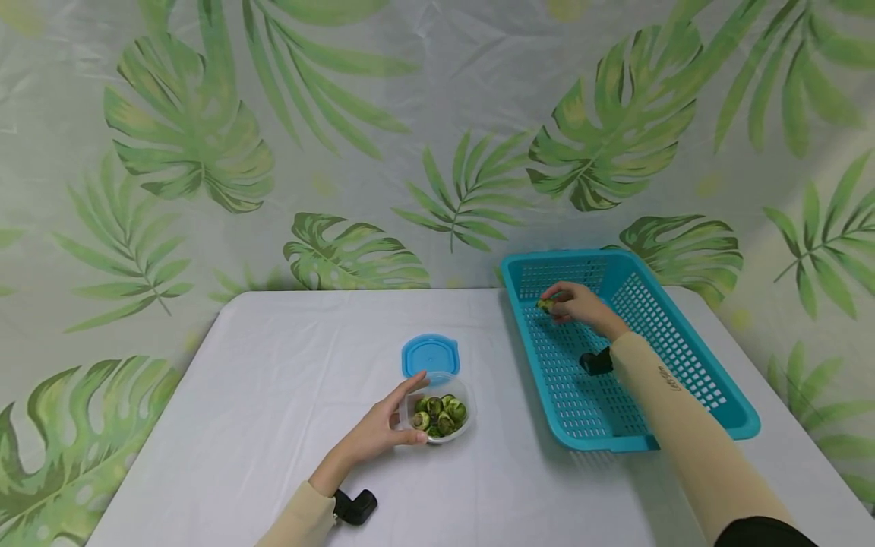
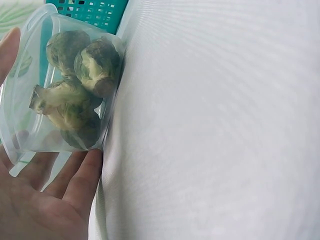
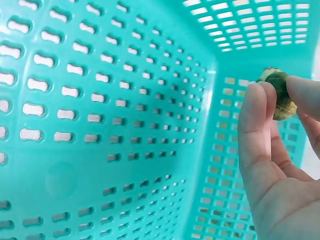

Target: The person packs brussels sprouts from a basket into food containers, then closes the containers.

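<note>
A clear plastic tub [image 1: 472,414] of Brussels sprouts [image 1: 440,414] stands on the white table. My left hand [image 1: 376,429] grips its left side, thumb and fingers curved round the wall; the left wrist view shows several sprouts [image 2: 67,105] through the plastic. Over the far left part of the blue basket [image 1: 540,365], my right hand [image 1: 581,308] pinches one Brussels sprout [image 3: 280,95] between thumb and fingertips. No other sprout shows in the part of the basket in view; the right forearm covers some of it.
Just behind the tub lies a blue lid [image 1: 431,355]. The basket has raised, slotted walls and takes up the table's right side. A leaf-patterned cloth [image 1: 342,152] hangs behind the white tabletop [image 1: 273,380].
</note>
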The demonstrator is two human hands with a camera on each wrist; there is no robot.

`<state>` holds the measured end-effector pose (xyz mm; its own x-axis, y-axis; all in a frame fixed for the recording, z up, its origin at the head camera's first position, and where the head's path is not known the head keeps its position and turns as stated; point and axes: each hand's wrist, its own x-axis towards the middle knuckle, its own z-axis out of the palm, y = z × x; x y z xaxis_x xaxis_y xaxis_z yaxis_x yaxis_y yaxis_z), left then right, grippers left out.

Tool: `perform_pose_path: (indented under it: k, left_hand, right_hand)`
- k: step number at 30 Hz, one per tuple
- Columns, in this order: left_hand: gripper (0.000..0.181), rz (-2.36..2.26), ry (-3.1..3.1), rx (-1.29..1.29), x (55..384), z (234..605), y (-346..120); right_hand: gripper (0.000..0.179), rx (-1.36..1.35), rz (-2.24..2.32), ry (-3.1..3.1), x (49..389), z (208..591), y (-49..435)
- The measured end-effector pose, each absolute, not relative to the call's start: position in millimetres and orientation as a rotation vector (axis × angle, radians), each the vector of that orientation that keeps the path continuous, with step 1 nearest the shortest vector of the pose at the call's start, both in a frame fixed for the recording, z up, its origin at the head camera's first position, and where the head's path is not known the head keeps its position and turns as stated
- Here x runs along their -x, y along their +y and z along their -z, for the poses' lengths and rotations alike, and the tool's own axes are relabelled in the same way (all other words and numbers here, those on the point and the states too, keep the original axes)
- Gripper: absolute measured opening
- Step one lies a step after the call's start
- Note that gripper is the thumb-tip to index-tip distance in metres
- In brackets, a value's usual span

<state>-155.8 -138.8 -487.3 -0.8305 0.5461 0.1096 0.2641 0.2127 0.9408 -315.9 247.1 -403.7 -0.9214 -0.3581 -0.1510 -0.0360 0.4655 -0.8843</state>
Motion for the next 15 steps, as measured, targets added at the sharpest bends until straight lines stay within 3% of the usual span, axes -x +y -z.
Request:
perform_pose_path:
  k: [15]
  left_hand:
    - [0.088, -1.667, 2.239, -0.777, 156.8, 489.8, -139.1]
  right_hand:
    - [0.031, 0.387, 1.475, 2.357, 305.6, 385.4, 256.9]
